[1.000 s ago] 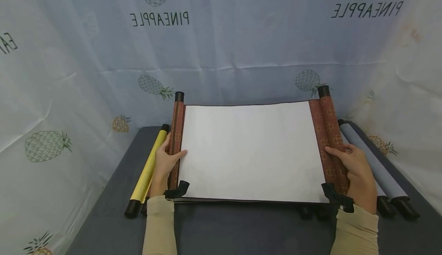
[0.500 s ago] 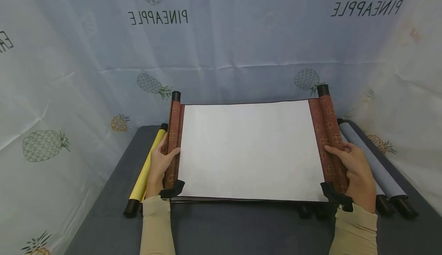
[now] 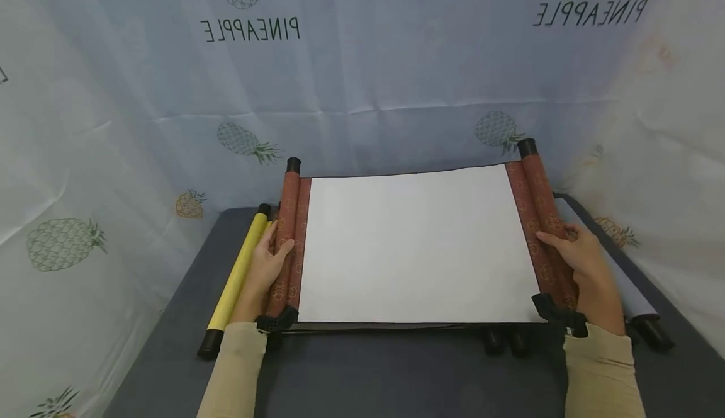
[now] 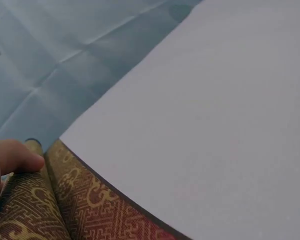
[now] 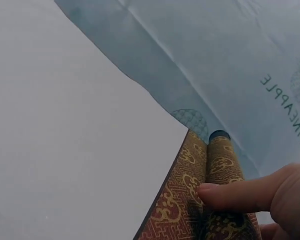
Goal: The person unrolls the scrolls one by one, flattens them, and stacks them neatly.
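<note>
**Scroll held open at both rollers**

A left hand and right hand each curl around a roller, keeping the one brown scroll spread flat above the dark table. Beside it lie one yellow scroll and one grey scroll; a pineapple curtain hangs behind.

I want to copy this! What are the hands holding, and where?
The scroll: left hand grips its left brown roller, right hand its right roller.
</note>
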Available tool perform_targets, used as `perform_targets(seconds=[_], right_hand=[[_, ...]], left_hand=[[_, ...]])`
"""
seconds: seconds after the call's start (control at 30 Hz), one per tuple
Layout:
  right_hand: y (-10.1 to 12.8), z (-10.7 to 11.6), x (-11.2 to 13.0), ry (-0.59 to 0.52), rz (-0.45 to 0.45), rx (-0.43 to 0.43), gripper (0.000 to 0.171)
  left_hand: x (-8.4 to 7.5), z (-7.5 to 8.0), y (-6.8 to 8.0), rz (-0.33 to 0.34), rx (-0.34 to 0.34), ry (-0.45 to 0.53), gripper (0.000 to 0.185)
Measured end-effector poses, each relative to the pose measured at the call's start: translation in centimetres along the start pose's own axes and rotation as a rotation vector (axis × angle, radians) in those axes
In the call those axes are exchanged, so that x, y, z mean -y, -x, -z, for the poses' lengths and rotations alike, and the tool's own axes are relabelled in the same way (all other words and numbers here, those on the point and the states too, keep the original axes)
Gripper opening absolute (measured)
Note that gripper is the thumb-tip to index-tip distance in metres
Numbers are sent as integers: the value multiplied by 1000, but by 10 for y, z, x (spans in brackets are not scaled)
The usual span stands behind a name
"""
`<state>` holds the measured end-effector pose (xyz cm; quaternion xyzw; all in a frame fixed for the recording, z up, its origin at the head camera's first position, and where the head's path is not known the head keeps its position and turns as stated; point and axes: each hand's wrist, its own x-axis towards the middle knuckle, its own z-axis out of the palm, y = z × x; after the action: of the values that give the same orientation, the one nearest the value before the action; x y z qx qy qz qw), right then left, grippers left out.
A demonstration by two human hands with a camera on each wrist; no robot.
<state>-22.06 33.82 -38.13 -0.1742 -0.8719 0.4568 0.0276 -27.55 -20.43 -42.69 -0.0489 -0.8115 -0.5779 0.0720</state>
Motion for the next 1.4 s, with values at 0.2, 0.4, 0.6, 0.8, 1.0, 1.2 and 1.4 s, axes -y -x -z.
perform_targets(seconds=[0.2, 0.4, 0.6, 0.8, 1.0, 1.2, 1.4], right_hand=[[-6, -6, -1, 29, 73, -28, 79], [-12, -13, -5, 100, 105, -56, 74], [-22, -23, -15, 130, 46, -18, 75], [-27, -36, -21, 178, 6, 20, 75], [-32, -49, -25, 150, -27, 15, 74], [-37, -54, -28, 111, -85, 61, 76], [-44, -59, -33, 42, -123, 76, 75]], left_hand=[[4, -3, -3, -5, 20, -71, 69], [8, -4, -3, 48, 80, -198, 70], [19, -7, -4, 56, 85, -249, 68], [32, -6, -5, 49, 91, -245, 70], [51, -6, -7, 14, 60, -263, 71], [45, -7, -6, 103, 85, -329, 65], [46, -7, -6, 102, 71, -334, 64]])
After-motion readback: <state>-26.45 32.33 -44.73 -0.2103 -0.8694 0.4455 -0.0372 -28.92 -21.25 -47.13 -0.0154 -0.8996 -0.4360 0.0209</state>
